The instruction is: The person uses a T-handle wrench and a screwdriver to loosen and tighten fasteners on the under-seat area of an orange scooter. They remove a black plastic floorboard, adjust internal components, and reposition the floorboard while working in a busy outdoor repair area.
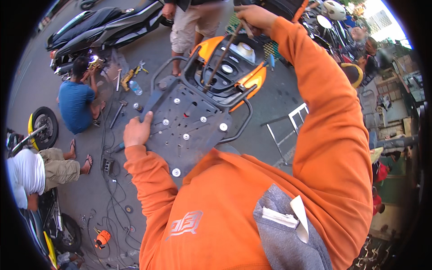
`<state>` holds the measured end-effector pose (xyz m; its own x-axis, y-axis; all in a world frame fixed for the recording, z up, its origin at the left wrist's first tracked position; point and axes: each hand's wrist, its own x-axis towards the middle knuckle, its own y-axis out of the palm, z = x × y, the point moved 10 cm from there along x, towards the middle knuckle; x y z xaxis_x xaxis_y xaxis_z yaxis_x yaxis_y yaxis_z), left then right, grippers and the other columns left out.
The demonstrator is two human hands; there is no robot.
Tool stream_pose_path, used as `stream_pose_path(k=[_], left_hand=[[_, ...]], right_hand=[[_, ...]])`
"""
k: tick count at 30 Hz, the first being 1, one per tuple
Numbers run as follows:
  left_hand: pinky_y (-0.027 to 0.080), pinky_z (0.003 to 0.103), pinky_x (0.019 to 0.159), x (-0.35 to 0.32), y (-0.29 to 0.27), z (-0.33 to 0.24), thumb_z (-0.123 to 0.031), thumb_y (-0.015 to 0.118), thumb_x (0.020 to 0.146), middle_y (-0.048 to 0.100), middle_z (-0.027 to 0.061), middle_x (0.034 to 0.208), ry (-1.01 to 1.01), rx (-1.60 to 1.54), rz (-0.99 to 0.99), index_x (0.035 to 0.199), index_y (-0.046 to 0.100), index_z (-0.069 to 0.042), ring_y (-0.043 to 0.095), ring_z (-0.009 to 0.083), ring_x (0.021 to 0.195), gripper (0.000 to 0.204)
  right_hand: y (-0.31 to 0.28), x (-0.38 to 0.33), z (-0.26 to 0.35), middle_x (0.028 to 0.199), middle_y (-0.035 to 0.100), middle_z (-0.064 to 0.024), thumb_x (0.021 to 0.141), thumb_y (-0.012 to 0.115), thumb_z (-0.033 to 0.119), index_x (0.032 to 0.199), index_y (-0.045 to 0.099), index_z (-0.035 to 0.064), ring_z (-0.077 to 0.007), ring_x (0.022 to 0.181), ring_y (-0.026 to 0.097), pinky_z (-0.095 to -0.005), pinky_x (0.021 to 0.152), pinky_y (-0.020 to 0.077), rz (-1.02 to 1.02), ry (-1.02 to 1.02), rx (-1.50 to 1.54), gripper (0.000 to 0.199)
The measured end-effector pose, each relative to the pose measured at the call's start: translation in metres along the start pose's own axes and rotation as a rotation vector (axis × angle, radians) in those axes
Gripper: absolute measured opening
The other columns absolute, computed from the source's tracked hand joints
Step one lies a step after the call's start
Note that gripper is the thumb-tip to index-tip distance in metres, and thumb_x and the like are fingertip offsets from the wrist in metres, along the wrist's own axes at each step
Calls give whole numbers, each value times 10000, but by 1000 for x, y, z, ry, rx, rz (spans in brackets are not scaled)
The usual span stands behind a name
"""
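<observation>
A dark grey luggage rack plate (189, 128) with silver bolts sits on the tail of an orange scooter (252, 76) below me. My left hand (137, 130) rests on the plate's left edge, fingers curled over it. My right hand (254, 19) is raised far ahead, shut on a long thin metal rod (220, 56) that slants down to the front of the rack. Both my arms are in orange sleeves.
A person in a blue shirt (76, 101) squats by a black scooter (103, 27) at upper left. Another person in a white shirt (27, 175) crouches at left. Tools, a water bottle (135, 87) and cables litter the pavement. Someone in beige shorts (193, 24) stands ahead.
</observation>
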<state>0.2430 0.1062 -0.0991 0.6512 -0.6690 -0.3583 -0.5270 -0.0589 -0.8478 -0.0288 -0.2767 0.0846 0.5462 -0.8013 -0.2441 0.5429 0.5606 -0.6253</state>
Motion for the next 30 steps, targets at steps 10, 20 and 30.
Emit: stream_pose_path(k=[10, 20, 30], left_hand=[[451, 522, 1007, 2, -25, -20, -628, 602, 861, 638, 209, 1256, -22, 137, -72, 1237, 642, 2, 556, 390, 1230, 735], [473, 435, 749, -56, -23, -162, -331, 710, 820, 595, 119, 1023, 853, 173, -713, 1053, 623, -65, 578, 303, 961, 364], [502, 437, 697, -59, -45, -143, -271, 736, 785, 620, 115, 915, 829, 29, -910, 961, 648, -69, 618, 316, 814, 282]], right_hand=[[33, -42, 52, 862, 688, -209, 933, 455, 154, 923, 698, -54, -309, 839, 677, -400, 837, 518, -112, -441, -46, 320], [45, -34, 51, 866, 663, -214, 942, 462, 186, 955, 691, -47, -340, 853, 642, -411, 821, 499, -143, -434, 31, 326], [29, -61, 61, 939, 664, -247, 964, 487, 250, 983, 679, 10, -413, 955, 635, -454, 852, 490, -380, -511, -112, 308]])
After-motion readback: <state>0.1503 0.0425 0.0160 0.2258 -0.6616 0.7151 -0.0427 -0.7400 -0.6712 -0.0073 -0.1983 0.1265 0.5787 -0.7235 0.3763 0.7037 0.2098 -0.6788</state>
